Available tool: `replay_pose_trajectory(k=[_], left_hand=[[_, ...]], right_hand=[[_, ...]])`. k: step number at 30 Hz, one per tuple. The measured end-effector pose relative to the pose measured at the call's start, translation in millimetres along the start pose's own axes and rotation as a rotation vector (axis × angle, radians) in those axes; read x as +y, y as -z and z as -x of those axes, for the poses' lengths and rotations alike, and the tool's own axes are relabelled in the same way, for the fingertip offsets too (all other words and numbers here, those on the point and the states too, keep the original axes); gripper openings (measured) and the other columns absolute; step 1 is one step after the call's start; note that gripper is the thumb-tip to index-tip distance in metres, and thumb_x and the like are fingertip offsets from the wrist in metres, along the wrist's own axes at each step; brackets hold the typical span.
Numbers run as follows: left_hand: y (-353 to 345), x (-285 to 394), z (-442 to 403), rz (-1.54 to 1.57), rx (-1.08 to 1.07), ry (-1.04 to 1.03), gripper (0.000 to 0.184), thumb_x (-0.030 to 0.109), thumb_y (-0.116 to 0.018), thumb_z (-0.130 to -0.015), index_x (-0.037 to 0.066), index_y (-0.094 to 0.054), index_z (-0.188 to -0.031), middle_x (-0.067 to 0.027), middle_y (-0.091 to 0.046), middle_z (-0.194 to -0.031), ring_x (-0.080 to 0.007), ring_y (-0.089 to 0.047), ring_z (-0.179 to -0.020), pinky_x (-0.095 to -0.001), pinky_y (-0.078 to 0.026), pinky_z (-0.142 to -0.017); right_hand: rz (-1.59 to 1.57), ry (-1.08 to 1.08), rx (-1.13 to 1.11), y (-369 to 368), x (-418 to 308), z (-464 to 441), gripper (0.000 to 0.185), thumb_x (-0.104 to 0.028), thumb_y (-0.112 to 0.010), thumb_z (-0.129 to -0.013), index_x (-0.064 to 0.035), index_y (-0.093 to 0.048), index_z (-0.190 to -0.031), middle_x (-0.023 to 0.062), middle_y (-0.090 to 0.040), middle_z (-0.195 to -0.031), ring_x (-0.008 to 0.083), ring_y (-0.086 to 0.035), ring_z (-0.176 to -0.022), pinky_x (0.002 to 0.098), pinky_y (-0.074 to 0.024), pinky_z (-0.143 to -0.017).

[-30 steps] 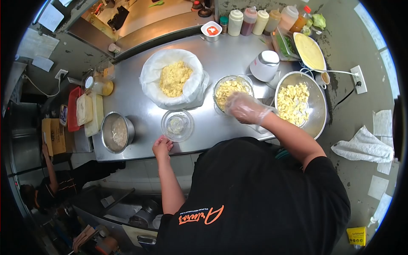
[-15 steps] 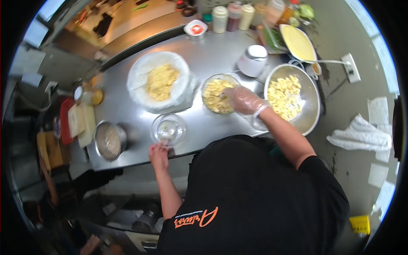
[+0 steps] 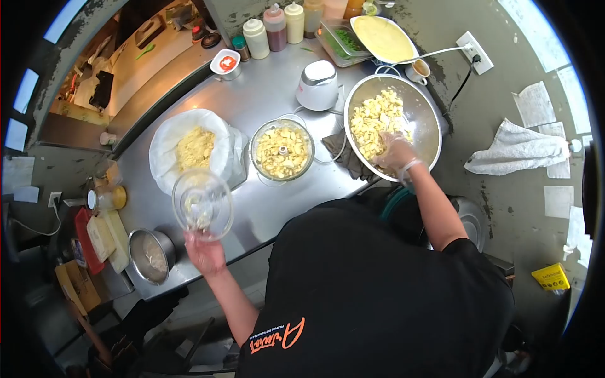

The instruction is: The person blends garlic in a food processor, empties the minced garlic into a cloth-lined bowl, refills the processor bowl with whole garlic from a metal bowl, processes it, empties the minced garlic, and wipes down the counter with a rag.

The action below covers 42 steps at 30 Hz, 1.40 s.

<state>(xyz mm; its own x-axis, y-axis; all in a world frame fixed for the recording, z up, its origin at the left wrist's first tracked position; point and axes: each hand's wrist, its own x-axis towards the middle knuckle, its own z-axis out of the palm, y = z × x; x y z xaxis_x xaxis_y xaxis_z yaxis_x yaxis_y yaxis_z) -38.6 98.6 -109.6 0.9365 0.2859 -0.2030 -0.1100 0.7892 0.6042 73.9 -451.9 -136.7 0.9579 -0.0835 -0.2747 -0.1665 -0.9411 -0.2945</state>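
My left hand (image 3: 207, 255) grips a clear round lid (image 3: 205, 220) by its near edge, raised and tilted beside the white bag-lined tub (image 3: 165, 142) of pale yellow crumbs. My right hand (image 3: 400, 155), in a clear plastic glove, reaches into a large steel bowl (image 3: 428, 113) of pale yellow chunks. Its fingers are down at the chunks, so their grip is hidden. Between the hands stands a clear food processor bowl (image 3: 253, 165), filled with similar chunks around a central post. The white food processor base (image 3: 316, 91) sits behind it.
A dark cloth (image 3: 353, 160) lies beside the steel bowl. Squeeze bottles (image 3: 256, 41), a herb container (image 3: 340, 41) and a yellow-filled dish (image 3: 384, 39) line the back. A small steel bowl (image 3: 151, 255) stands front left. A cord (image 3: 435, 52) runs to the wall outlet.
My right hand has moved from the food processor bowl into the steel bowl. My left hand has lifted the clear lid off the table and moved left. The camera view has shifted.
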Motion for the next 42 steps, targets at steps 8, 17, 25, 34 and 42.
replay_pose_trajectory(k=[8,17,25,34,42], left_hand=[[-73.2,-30.6,-38.8,0.010,-0.127,0.125,0.061,0.012,-0.061,-0.087,0.001,-0.038,-0.142,-0.0136,-0.054,-0.131,-0.0264,-0.053,-0.121,-0.0435,-0.043,-0.105],[-136.7,-51.2,-57.5,-0.498,-0.281,-0.143,0.060,-0.007,-0.064,-0.084,-0.002,-0.040,-0.140,-0.0136,-0.059,-0.122,-0.0213,-0.058,-0.112,-0.0336,-0.052,-0.090],[-171.9,-64.0,-51.7,-1.243,-0.588,-0.547,0.056,-0.005,-0.074,-0.073,0.005,-0.061,-0.126,-0.0103,-0.066,-0.108,-0.0218,-0.062,-0.102,-0.0325,-0.051,-0.083],[-142.6,-114.3,-55.1,-1.659,-1.044,-0.666,0.039,0.001,-0.064,-0.072,0.010,-0.069,-0.110,-0.0025,-0.066,-0.098,-0.0220,-0.059,-0.098,-0.0362,-0.041,-0.084],[-144.5,-114.6,-59.0,-1.581,-0.981,-0.575,0.033,0.008,-0.069,-0.076,0.008,-0.069,-0.108,-0.0094,-0.067,-0.100,-0.0286,-0.060,-0.099,-0.0408,-0.045,-0.089]], right_hand=[[-0.303,-0.096,0.101,-10.5,84.2,-23.7,0.017,-0.007,-0.067,-0.076,-0.0050,-0.071,-0.092,0.0114,-0.068,-0.087,0.0226,-0.064,-0.076,0.0368,-0.0522,-0.074],[-1.108,-0.018,-0.109,85.8,-131.9,17.8,0.019,-0.017,-0.071,-0.084,-0.0031,-0.068,-0.098,0.0043,-0.064,-0.090,0.0122,-0.062,-0.079,0.0282,-0.0536,-0.068],[-0.497,0.460,-0.099,4.7,-221.7,-9.0,0.031,-0.021,-0.061,-0.085,-0.0013,-0.068,-0.108,0.0171,-0.069,-0.096,0.0246,-0.064,-0.079,0.0343,-0.0504,-0.078],[-0.815,0.048,-0.128,42.8,-177.0,-3.3,0.033,-0.018,-0.062,-0.087,0.0044,-0.066,-0.111,0.0104,-0.069,-0.086,0.0145,-0.062,-0.064,0.0292,-0.0509,-0.061],[-0.736,0.046,-0.113,60.0,-158.7,5.7,0.037,-0.017,-0.061,-0.088,0.0042,-0.063,-0.118,0.0083,-0.067,-0.091,0.0129,-0.062,-0.074,0.0281,-0.0554,-0.061]])
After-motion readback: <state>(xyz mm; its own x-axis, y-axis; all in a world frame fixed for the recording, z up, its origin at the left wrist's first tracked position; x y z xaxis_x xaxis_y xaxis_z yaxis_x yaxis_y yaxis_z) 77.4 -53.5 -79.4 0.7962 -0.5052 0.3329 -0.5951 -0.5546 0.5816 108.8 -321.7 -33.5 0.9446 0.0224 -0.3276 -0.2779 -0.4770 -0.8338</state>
